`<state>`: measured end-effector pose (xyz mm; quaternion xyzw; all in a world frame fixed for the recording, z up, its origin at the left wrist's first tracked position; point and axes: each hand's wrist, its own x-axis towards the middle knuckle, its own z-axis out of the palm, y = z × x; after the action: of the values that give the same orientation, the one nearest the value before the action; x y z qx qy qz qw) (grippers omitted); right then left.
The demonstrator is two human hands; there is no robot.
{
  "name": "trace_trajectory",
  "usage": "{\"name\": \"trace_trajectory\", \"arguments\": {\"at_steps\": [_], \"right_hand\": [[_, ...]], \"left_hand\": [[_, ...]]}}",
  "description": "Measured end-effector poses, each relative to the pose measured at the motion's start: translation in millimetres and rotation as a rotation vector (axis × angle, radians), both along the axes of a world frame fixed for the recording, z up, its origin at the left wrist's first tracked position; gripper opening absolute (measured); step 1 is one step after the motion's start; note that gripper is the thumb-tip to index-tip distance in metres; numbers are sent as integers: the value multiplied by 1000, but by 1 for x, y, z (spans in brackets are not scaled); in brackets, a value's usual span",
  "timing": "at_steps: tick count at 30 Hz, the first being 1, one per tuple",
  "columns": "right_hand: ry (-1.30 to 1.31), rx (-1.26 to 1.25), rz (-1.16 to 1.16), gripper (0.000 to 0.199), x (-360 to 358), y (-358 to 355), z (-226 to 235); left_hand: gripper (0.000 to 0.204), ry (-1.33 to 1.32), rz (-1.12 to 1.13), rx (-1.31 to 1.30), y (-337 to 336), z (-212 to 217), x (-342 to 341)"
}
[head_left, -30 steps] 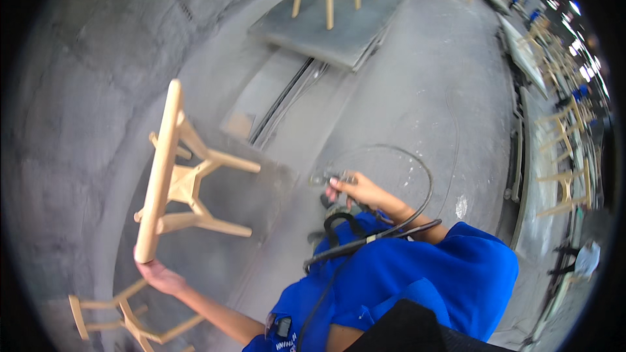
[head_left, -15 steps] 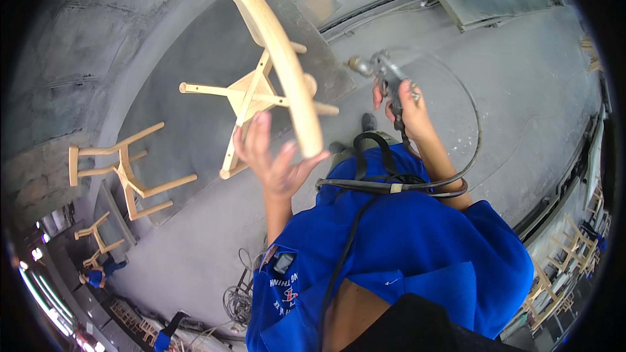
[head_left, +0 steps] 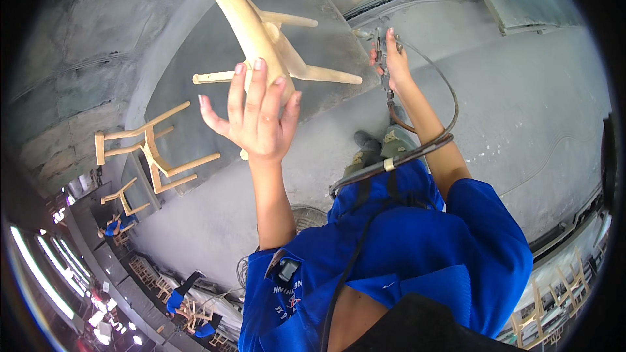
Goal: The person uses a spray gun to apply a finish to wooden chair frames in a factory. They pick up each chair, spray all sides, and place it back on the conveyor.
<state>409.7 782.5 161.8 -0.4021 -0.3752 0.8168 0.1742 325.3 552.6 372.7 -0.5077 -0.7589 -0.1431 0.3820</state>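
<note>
A pale unfinished wooden chair [head_left: 261,32] hangs tilted in front of me, its curved back rail running from the top left down to my left hand [head_left: 254,114]. That hand is raised with its fingers spread and laid flat against the lower end of the rail, not wrapped around it. My right hand [head_left: 391,58] is stretched out to the right of the chair legs and grips a spray gun [head_left: 380,42]. A dark hose [head_left: 450,117] loops from the gun back across my blue shirt.
Two more bare wooden chairs [head_left: 153,150] [head_left: 124,199] stand on the grey dusty floor at left. People in blue [head_left: 182,287] work among chairs at lower left. A grey platform [head_left: 521,0] lies at top right, and a row of chairs [head_left: 554,300] at lower right.
My left hand has let go of the back rail and now lies flat against it with fingers spread. The chair has swung upward. My right hand with the spray gun has moved higher.
</note>
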Motion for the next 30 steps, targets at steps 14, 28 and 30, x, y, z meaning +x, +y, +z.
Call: {"name": "trace_trajectory", "arguments": {"at_steps": [14, 28, 30], "right_hand": [[-112, 121, 25, 61, -34, 49, -64], [297, -53, 93, 81, -7, 55, 98], [167, 25, 111, 82, 8, 55, 100]], "left_hand": [[52, 11, 141, 56, 23, -4, -80], [69, -745, 300, 79, -11, -99, -9], [52, -1185, 259, -156, -45, -156, 54]]}}
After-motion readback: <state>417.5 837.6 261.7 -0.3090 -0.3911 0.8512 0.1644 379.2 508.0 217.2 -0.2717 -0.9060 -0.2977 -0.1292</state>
